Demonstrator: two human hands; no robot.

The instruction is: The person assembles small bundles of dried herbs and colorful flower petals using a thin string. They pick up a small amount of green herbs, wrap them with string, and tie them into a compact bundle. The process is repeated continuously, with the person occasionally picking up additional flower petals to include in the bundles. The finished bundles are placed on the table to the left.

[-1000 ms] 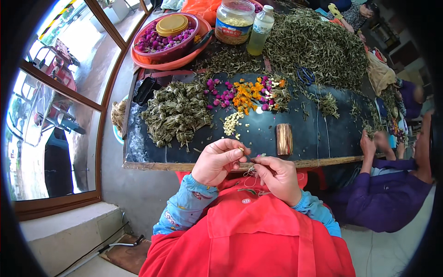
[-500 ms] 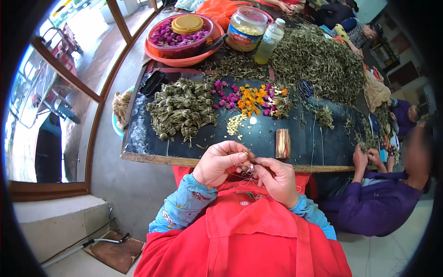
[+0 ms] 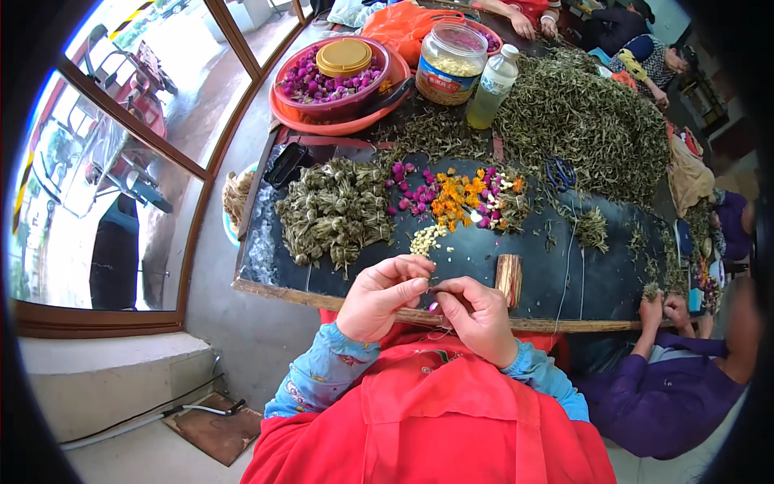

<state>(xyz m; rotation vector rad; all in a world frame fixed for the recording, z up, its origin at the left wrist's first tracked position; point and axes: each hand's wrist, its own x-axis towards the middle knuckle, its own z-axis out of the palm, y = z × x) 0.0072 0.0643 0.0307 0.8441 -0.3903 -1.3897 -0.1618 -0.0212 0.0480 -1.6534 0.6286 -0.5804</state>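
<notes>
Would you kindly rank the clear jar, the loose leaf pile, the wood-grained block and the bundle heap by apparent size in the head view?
1. Loose leaf pile
2. Bundle heap
3. Clear jar
4. Wood-grained block, plainly smallest

daylight from windows (image 3: 165, 250) at left (overexposed) | pale glare on tabletop (image 3: 472, 248) | edges bent, corners black

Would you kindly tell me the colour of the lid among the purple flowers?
The lid is golden yellow, clearest in the head view.
</notes>
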